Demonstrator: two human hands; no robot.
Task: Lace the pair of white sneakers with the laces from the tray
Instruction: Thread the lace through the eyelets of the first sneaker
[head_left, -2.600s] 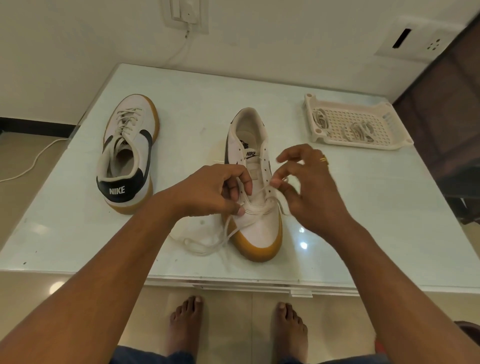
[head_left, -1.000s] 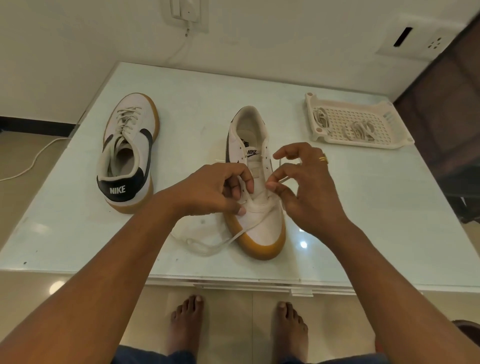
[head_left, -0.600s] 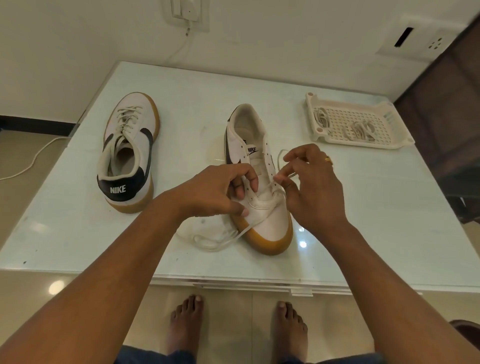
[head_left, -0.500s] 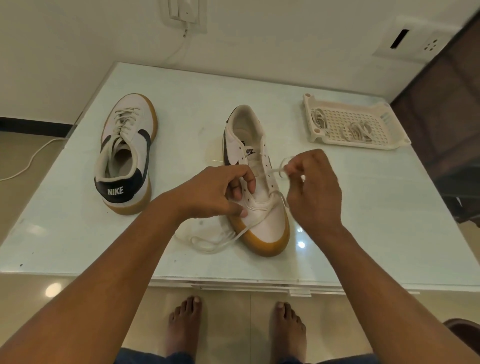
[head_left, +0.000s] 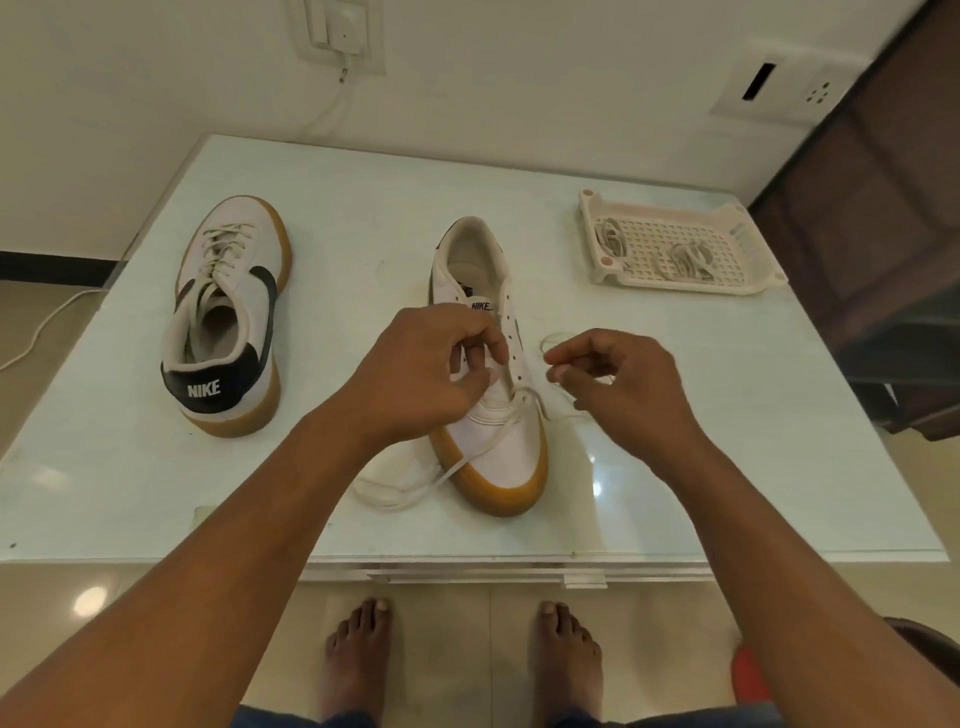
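A white sneaker with a gum sole (head_left: 498, 447) lies mid-table, toe toward me, with a white lace (head_left: 415, 488) threaded through its lowest eyelets. My left hand (head_left: 431, 374) grips the shoe's left eyelet flap and tongue. My right hand (head_left: 623, 384) is to the right of the shoe and pinches the lace's right end, which loops above the fingers. The lace's other end trails loose on the table to the left of the toe. A second sneaker (head_left: 228, 317), laced, lies at the left with its heel toward me.
A white perforated tray (head_left: 737, 249) at the back right holds two bundled laces. The glass table (head_left: 727, 467) ends just before my bare feet. A wall runs behind the table, with a cable hanging from a socket. Dark furniture stands at the right.
My right hand has drawn the lace end out to the right, away from the shoe. The left hand stays on the eyelet flap. The shoe's toe has swung slightly right.
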